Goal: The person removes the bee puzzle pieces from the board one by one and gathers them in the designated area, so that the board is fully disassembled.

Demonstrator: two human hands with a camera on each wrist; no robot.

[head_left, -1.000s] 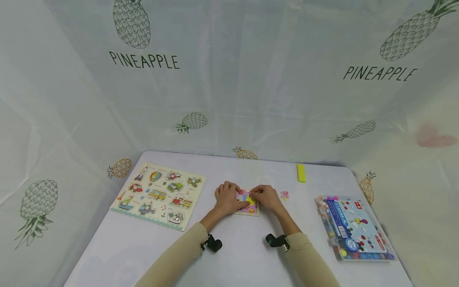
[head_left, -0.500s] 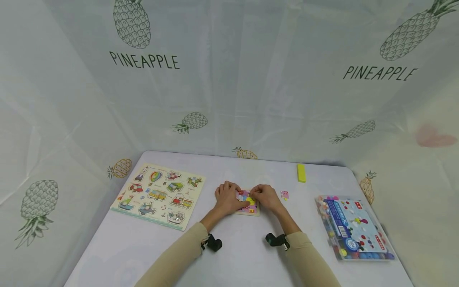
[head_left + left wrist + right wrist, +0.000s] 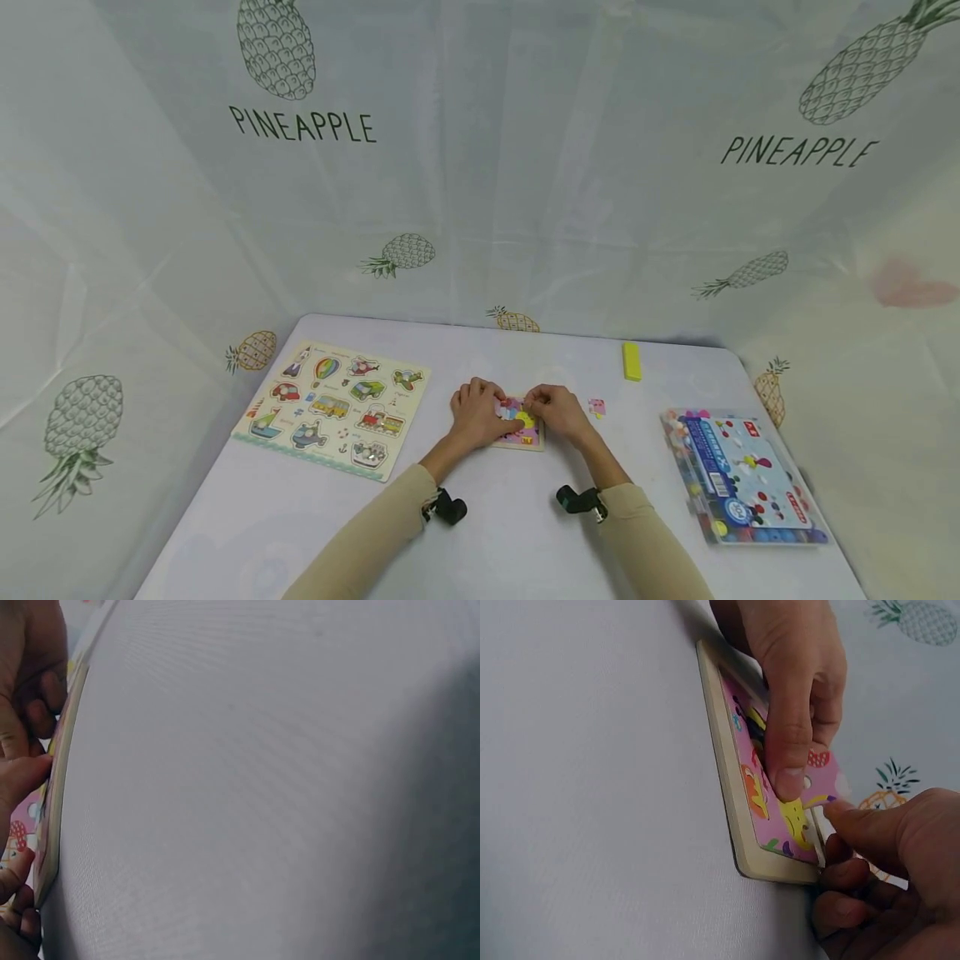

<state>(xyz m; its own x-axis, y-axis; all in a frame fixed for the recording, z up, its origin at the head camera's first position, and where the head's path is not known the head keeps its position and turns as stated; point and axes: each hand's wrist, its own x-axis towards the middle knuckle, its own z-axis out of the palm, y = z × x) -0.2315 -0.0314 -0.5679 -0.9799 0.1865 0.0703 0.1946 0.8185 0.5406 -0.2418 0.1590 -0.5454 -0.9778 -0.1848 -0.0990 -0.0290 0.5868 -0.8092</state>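
Note:
A small wooden-framed jigsaw puzzle (image 3: 517,444) with pink, picture-printed pieces lies on the table between both hands. My left hand (image 3: 476,417) holds it from the left, the thumb pressing on the picture beside a yellow part and the fingers at the far left edge. My right hand (image 3: 558,412) is at the puzzle's far right corner. In the right wrist view, its thumb and fingertips pinch the edge of a pink puzzle piece (image 3: 825,784) with a red, white-dotted print, which stands tilted above the frame. The left thumb partly covers the pieces around it.
One loose pink puzzle piece (image 3: 597,407) lies right of the right hand. A yellow block (image 3: 632,362) lies farther back. At left is a large vehicle puzzle board (image 3: 330,408); at right, a clear case (image 3: 746,479) of colourful parts. A printed curtain (image 3: 480,167) hangs behind the table.

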